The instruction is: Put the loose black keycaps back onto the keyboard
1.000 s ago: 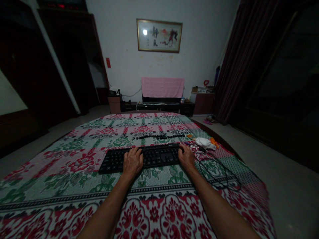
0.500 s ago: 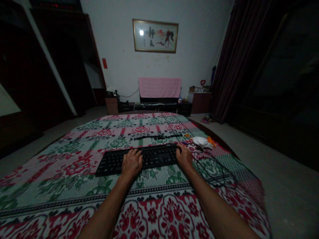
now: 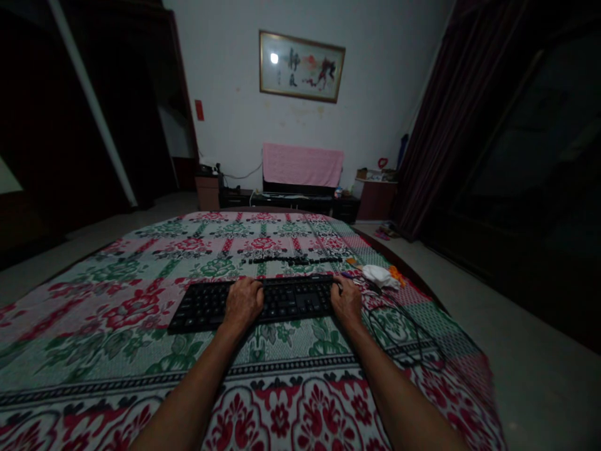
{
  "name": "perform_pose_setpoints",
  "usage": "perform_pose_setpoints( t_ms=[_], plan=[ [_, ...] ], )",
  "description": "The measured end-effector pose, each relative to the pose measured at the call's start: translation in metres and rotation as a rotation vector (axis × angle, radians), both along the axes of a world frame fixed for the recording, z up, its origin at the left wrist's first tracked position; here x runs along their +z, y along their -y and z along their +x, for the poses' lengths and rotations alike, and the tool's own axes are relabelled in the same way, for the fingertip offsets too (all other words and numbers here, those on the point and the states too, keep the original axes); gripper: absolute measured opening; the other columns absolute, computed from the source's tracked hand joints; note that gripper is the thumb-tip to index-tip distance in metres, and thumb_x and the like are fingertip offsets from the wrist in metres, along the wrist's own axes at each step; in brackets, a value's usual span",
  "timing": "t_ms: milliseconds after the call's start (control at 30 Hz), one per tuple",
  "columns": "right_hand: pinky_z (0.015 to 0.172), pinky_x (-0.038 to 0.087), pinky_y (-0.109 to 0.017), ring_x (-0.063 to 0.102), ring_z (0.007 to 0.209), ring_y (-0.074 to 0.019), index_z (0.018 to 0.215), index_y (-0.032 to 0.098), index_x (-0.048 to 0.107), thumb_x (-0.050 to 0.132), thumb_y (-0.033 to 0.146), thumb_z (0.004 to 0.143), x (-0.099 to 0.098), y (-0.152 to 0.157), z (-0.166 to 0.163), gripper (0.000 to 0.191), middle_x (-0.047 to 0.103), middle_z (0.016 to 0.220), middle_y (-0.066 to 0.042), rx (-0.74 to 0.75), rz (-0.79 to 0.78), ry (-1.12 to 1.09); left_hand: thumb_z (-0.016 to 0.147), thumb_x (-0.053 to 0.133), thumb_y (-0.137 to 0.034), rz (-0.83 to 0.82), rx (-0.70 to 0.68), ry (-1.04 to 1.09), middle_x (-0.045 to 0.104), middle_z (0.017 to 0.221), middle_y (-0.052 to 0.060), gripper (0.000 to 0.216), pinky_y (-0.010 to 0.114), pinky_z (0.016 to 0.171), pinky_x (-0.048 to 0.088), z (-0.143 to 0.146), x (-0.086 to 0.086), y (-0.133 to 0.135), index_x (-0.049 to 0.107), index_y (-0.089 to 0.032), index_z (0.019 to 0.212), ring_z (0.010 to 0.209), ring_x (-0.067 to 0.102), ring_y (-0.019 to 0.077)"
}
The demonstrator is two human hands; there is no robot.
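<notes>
A black keyboard (image 3: 291, 299) lies across a floral bed cover (image 3: 131, 300). My left hand (image 3: 243, 300) rests on the middle of its keys with the fingers curled down; whatever is under them is hidden. My right hand (image 3: 346, 300) is closed round the keyboard's right end. Just beyond the keyboard, a row of loose black keycaps (image 3: 295, 259) lies on the cover.
A white cloth (image 3: 379, 274) with something orange beside it lies right of the keyboard, and a dark cable (image 3: 404, 332) loops near the bed's right edge. A low cabinet draped in pink cloth (image 3: 302, 165) stands at the far wall. Dark curtains (image 3: 436, 125) hang on the right.
The view has shifted a little. Both hands stay at the same places on the keyboard, which looks barely moved.
</notes>
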State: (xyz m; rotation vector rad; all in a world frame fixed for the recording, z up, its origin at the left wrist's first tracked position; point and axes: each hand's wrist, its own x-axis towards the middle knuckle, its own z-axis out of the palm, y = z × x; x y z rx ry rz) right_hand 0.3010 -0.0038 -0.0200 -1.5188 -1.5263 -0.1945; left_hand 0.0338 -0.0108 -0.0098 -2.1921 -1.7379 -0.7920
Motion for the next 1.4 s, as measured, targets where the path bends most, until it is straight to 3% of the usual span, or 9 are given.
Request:
perform_pose_setpoints(
  t_ms=[267, 500, 867, 1100, 1400],
  plan=[
    [0.086, 0.04, -0.031, 0.054, 0.09, -0.0186, 0.092, 0.014, 0.061, 0.04, 0.013, 0.076, 0.021, -0.017, -0.028, 0.026, 0.062, 0.092, -0.009, 0.2, 0.065, 0.109, 0.081, 0.041, -0.025, -0.004, 0.001, 0.063, 0.06, 0.088, 0.008, 0.024, 0.034, 0.082, 0.038, 0.001, 0.002, 0.003, 0.063, -0.019, 0.087, 0.089, 0.052, 0.0213],
    [0.084, 0.041, -0.028, 0.056, 0.088, -0.0166, 0.092, 0.015, 0.063, 0.045, 0.011, 0.074, 0.024, -0.063, -0.047, 0.026, 0.064, 0.091, -0.007, 0.365, -0.106, 0.282, 0.081, 0.041, -0.024, -0.03, 0.004, 0.103, 0.058, 0.089, 0.008, 0.024, 0.034, 0.083, 0.037, 0.003, 0.004, 0.007, 0.063, -0.018, 0.088, 0.09, 0.051, 0.0205],
    [0.078, 0.04, -0.024, 0.058, 0.09, -0.0176, 0.098, 0.024, 0.066, 0.044, 0.027, 0.08, 0.031, -0.101, -0.067, 0.028, 0.065, 0.095, -0.004, 0.235, -0.469, 0.494, 0.081, 0.041, -0.023, -0.058, 0.021, 0.123, 0.057, 0.088, 0.007, 0.023, 0.034, 0.083, 0.035, 0.005, 0.005, 0.008, 0.062, -0.019, 0.089, 0.091, 0.049, 0.0201],
    [0.075, 0.042, -0.029, 0.056, 0.095, -0.022, 0.108, 0.026, 0.06, 0.044, 0.031, 0.079, 0.035, -0.112, -0.081, 0.033, 0.061, 0.103, -0.009, 0.137, -0.555, 0.553, 0.081, 0.041, -0.021, -0.041, 0.034, 0.152, 0.057, 0.088, 0.006, 0.021, 0.034, 0.083, 0.036, 0.006, 0.004, 0.008, 0.06, -0.019, 0.09, 0.09, 0.049, 0.0201],
    [0.075, 0.042, -0.03, 0.056, 0.094, -0.0216, 0.102, 0.024, 0.063, 0.044, 0.027, 0.077, 0.033, -0.12, -0.083, 0.031, 0.062, 0.102, -0.009, 0.18, -0.574, 0.599, 0.08, 0.043, -0.021, -0.041, 0.023, 0.171, 0.057, 0.087, 0.006, 0.019, 0.035, 0.083, 0.036, 0.005, 0.004, 0.007, 0.06, -0.018, 0.088, 0.091, 0.048, 0.0201]
  ],
)
